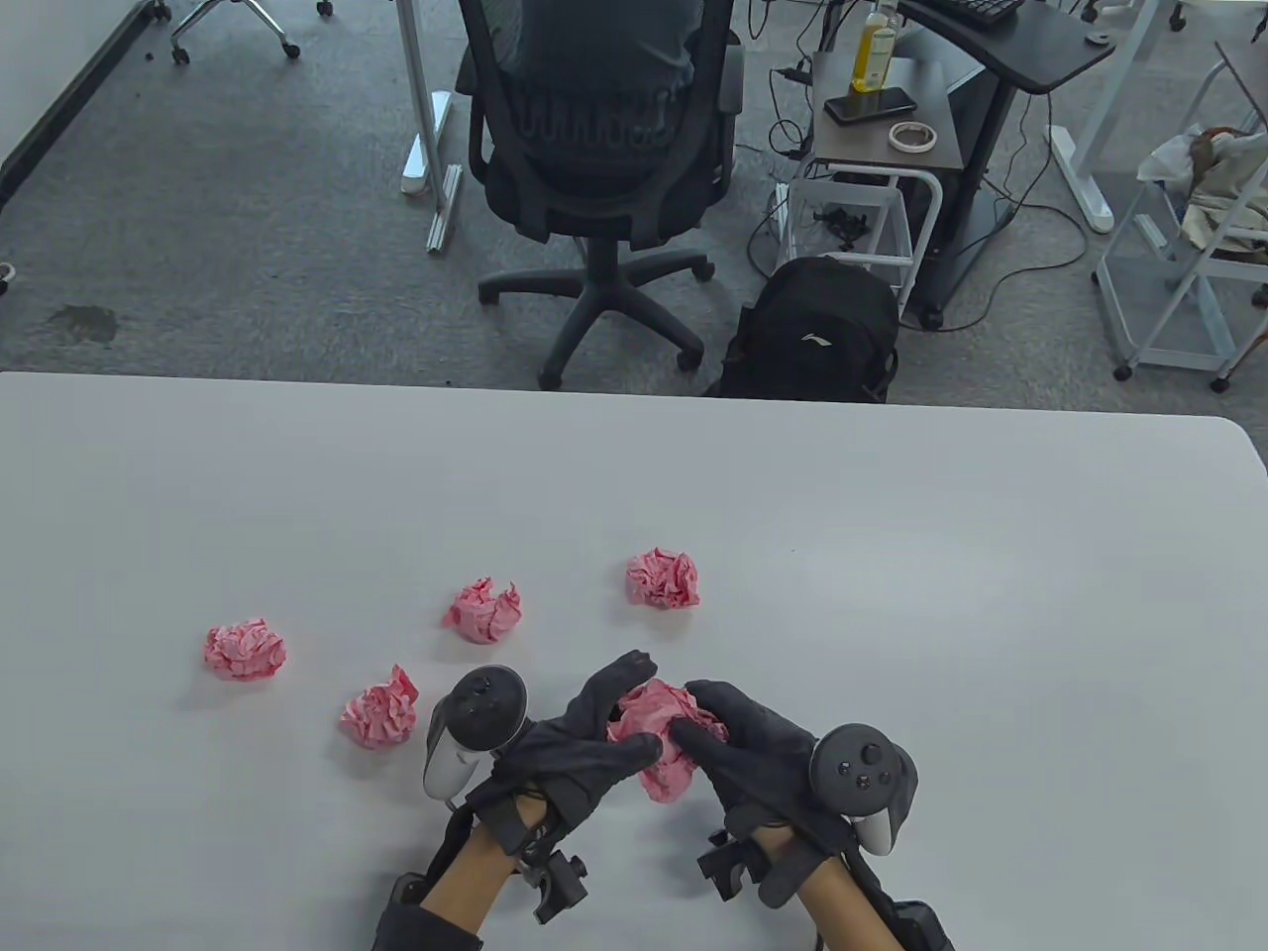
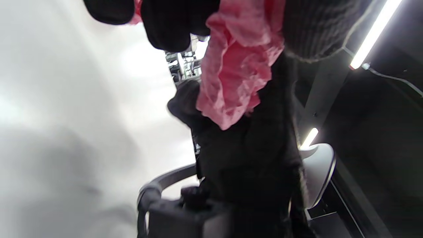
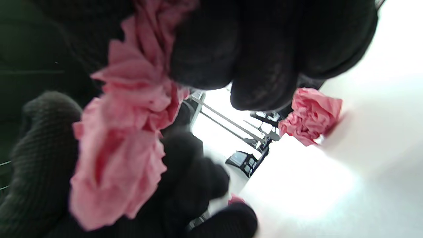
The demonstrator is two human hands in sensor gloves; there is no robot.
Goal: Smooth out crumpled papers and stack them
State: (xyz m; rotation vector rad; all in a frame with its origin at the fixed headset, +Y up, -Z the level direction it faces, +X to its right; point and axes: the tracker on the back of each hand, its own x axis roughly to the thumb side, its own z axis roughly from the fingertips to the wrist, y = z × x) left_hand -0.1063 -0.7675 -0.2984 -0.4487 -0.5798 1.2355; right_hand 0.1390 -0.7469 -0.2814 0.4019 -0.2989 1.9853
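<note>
1. While both hands meet near the front edge of the white surface [image 1: 892,555], they hold one crumpled pink paper [image 1: 659,738] between them.
2. The left hand [image 1: 580,738] has its fingers curled onto the left side of that paper, gripping it; a tracker [image 1: 475,728] sits on the back of this hand.
3. The right hand [image 1: 753,748] grips the paper's right side with curled fingers, and its own tracker [image 1: 864,778] lies to the right.
4. From the left wrist view the held paper [image 2: 236,62] hangs as a loose, partly opened wad below dark gloved fingertips [image 2: 168,26].
5. From the right wrist view the same paper [image 3: 125,132] is pinched under the gloved fingers [image 3: 264,76], its lower part drooping.
6. Four other pink paper balls lie on the surface, all apart from one another: one far left [image 1: 245,650], one just left of the left hand's tracker [image 1: 379,711], one further back [image 1: 483,610], and one furthest back, toward the middle [image 1: 663,579].
7. Beyond the surface stand a black office chair [image 1: 604,158] and a black backpack [image 1: 812,332] on the grey carpet.
</note>
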